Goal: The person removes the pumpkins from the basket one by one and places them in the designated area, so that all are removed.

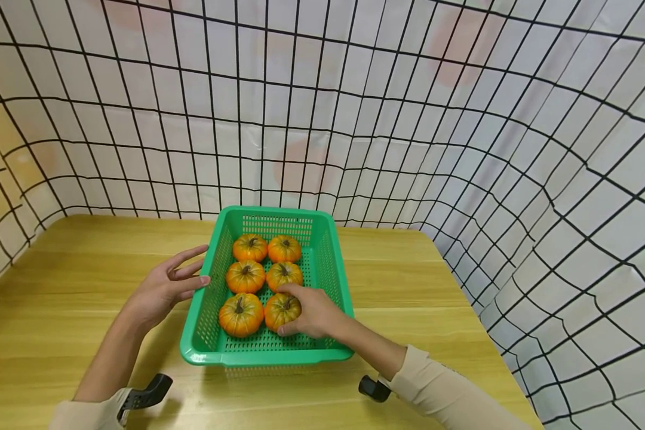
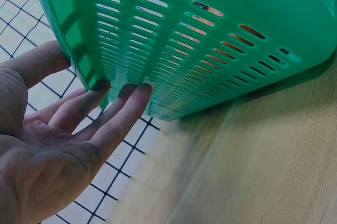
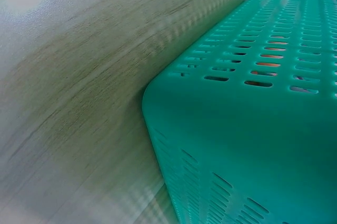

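A green plastic basket [image 1: 330, 263] with slotted walls stands on the wooden table. Inside it, several small orange pumpkins sit in two columns, stems up. My left hand [image 1: 163, 288] is at the basket's left side: the thumb touches the rim, and the other fingers, nearly straight, rest against the outer slotted wall [image 2: 174, 50]. Reaching in over the right side, my right hand [image 1: 316, 313] grips the front right pumpkin [image 1: 279, 309], fingers and thumb on opposite sides of it. Next to that lies the front left pumpkin [image 1: 241, 315]. The right wrist view shows the basket's outside [image 3: 237, 108] but not my right hand.
Black wire grid [image 1: 279, 89] with white sheeting behind it encloses the back and sides of the table [image 1: 408, 280]. Bare wood shows on both sides of the basket. A black wrist mount [image 1: 149, 391] sits at my left sleeve, another [image 1: 374, 388] at my right.
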Available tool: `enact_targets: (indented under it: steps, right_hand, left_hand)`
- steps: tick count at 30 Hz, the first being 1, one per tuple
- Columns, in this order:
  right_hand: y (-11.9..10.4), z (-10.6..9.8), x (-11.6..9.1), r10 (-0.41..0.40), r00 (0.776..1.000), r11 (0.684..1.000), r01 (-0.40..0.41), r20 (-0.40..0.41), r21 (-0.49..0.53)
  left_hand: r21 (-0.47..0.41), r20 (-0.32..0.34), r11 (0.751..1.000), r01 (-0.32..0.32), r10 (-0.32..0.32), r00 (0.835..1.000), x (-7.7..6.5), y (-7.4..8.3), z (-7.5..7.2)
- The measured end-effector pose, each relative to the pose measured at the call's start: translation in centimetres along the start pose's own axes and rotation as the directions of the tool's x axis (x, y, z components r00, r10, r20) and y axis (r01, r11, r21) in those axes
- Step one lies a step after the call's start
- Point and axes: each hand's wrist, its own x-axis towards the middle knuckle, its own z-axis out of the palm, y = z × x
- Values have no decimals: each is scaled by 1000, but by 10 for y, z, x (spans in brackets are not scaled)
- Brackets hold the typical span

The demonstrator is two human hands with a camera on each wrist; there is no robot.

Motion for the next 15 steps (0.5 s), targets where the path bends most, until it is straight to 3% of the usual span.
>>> enact_targets:
  steps: [15]
  right_hand:
    - [0,-3,0,4,999,1000,-4,-33,17]
  left_hand:
    - [-33,-5,999,-4,4,1000,0,0,0]
